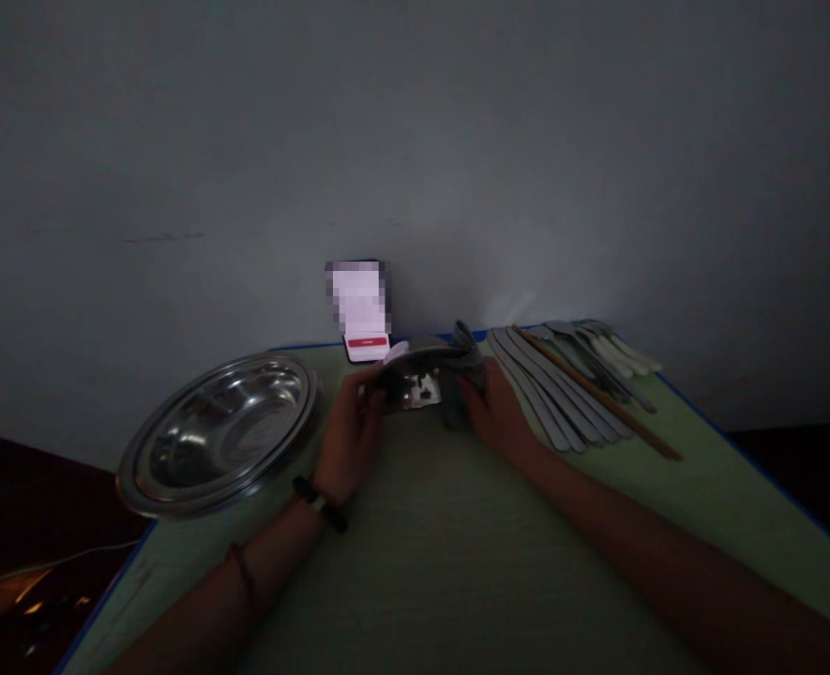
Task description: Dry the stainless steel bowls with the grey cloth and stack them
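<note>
A dim view down onto a green-topped table point(457, 562) against a pale wall. At the centre of the frame, both hands meet on a shiny metal dish point(418, 370) raised just off the table, its long axis running left to right. The left hand point(348, 427) is closed around the dish's left edge. The right hand point(499, 412) grips a dark cloth point(460, 398) pressed against the right edge, so the dish lies between the hands, equally near to both.

At lower left sits a stack of steel bowls point(218, 431). At right, a row of cutlery point(562, 394) lies fanned out, with a wooden stick point(597, 394) across it. A phone point(362, 309) leans on the wall behind the dish (its screen is blurred, with only a red bar showing). No writing can be read.
</note>
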`<action>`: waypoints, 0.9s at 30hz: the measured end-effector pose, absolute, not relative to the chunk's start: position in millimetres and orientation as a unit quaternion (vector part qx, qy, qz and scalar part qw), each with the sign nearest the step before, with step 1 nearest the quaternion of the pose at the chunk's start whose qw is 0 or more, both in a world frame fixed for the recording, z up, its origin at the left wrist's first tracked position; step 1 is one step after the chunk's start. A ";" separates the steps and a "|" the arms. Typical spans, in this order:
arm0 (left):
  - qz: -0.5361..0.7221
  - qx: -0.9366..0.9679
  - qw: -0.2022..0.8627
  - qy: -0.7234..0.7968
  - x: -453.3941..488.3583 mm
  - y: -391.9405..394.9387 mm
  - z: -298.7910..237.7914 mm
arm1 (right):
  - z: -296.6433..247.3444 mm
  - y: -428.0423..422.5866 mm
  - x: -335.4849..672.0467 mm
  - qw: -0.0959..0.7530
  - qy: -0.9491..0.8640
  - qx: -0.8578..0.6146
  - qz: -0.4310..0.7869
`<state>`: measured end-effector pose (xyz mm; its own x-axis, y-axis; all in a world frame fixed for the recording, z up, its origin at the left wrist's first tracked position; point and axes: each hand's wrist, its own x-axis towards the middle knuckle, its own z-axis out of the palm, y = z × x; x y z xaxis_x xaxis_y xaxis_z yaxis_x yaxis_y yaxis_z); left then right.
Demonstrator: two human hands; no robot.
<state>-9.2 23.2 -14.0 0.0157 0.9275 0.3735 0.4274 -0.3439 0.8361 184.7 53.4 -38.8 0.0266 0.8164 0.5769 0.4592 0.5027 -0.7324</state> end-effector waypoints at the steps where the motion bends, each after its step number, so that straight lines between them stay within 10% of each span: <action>1: 0.474 0.655 0.275 0.520 -9.8 24.2 -14.0 | -39.2 54.0 184.8 0.527 -0.681 -0.478 0.174; 10: 0.461 0.647 0.340 0.503 -8.2 25.1 -17.2 | -36.7 53.8 185.9 0.521 -0.659 -0.512 0.176; 17: 0.456 0.743 0.098 0.479 -8.7 17.5 -9.4 | -26.3 50.7 188.5 0.506 -0.682 -0.502 0.163; 27: 0.262 0.827 0.068 0.492 -8.5 21.0 114.5 | 106.3 36.4 203.5 0.308 -0.821 -0.464 0.127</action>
